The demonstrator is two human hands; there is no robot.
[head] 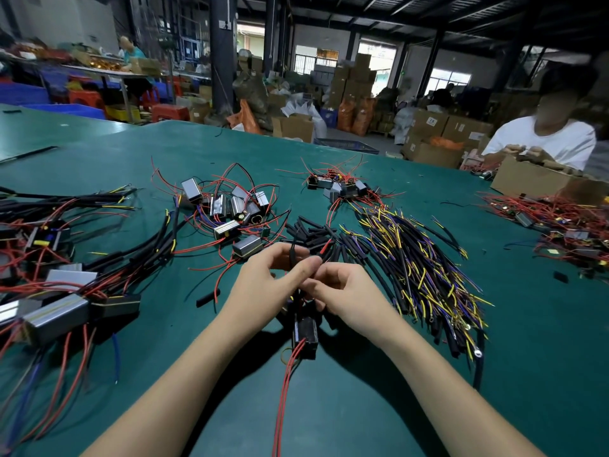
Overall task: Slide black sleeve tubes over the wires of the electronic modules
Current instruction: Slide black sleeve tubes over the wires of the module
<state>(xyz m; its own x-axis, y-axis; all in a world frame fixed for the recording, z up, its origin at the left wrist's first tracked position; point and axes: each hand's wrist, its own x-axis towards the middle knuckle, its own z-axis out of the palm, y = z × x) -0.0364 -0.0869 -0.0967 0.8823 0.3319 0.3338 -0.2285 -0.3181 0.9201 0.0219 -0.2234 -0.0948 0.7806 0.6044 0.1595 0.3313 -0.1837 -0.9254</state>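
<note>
Left hand (pixel 263 278): centre frame, fingers curled, pinching a thin wire (pixel 292 258).
Right hand (pixel 342 291): touching the left, pinching the red wire (pixel 324 247) near its tip.
Module (pixel 305 334): small black block, hanging just below both hands over the tabletop (pixel 329 407).
Sleeve tubes (pixel 309 230): loose pile just above the hands.
Handling: wires likely light and floppy; grip close to the tip. Tubes probably soft, easily pinched flat.

Small black box-shaped electronic module (pixel 305 336) hangs above green mat, red wires (pixel 286 384) trailing toward viewer. Short black sleeve tube (pixel 292 255) upright at fingertips, over black lead. Red-tipped wire (pixel 326 247) projects beside it. Loose black sleeve tubes (pixel 311 230) heaped on mat just beyond.
</note>
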